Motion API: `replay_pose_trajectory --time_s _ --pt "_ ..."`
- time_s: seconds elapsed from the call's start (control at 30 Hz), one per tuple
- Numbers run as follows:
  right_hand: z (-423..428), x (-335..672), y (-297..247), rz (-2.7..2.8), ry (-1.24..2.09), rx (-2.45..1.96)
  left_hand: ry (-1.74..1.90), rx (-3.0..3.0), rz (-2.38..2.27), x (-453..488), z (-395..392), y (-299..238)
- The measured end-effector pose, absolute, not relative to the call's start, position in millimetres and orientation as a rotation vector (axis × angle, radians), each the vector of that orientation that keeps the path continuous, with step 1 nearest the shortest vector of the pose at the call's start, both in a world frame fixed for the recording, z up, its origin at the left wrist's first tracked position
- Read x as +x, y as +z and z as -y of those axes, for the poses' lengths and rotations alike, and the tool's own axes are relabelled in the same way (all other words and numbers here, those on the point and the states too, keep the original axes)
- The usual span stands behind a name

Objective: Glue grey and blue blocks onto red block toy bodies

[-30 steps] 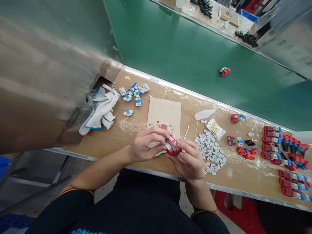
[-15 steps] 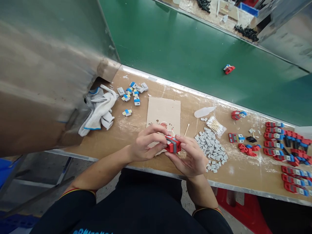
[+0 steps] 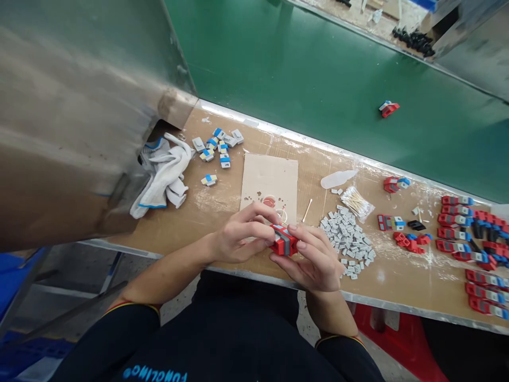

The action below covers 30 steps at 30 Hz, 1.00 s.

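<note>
Between both hands, above the near edge of the table, is a red and grey plastic toy part point(image 3: 283, 243). My left hand point(image 3: 247, 233) is closed on its left side, thumb and fingers pinching it. My right hand point(image 3: 314, 257) grips the right side, with fingertips on top and the thumb below. Fingers cover part of the piece. Just beyond the hands lies a cardboard sheet point(image 3: 270, 175) with a small red patch and pale rings on it. A cotton swab point(image 3: 307, 210) rests right of the sheet, near a heap of small grey pieces point(image 3: 350, 239).
White gloves point(image 3: 167, 175) lie at the left, near grey, blue and yellow blocks point(image 3: 218, 144). A bag of cotton swabs point(image 3: 358, 203) and a translucent bottle point(image 3: 339, 179) lie right of centre. Rows of red toy parts point(image 3: 455, 220) fill the right. A green belt point(image 3: 302, 74) carries one red piece point(image 3: 388, 109).
The red piece on the green belt appears farther right. The view has shifted slightly. Both hands keep hold of the toy part, with almost the same grip.
</note>
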State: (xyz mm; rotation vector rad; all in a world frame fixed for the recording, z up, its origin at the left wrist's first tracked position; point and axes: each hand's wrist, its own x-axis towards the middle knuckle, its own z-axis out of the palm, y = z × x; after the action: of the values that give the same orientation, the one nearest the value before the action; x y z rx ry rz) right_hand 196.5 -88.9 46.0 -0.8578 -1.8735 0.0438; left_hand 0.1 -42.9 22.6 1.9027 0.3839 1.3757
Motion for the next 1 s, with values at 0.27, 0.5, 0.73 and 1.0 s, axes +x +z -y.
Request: replay_pose_trajectory --time_s 0.27,0.5,0.73,1.0 --pt "93 200 44 1.913 0.106 -0.843 1.4 1.875 -0.335 2 44 20" --pt "94 200 44 1.914 0.11 -0.852 1.396 1.808 -0.331 3 47 17" --pt "93 200 44 1.904 0.121 -0.842 1.396 1.805 -0.356 3 49 16" --pt "94 204 45 1.937 0.146 -0.846 1.341 1.941 -0.351 -2 41 26"
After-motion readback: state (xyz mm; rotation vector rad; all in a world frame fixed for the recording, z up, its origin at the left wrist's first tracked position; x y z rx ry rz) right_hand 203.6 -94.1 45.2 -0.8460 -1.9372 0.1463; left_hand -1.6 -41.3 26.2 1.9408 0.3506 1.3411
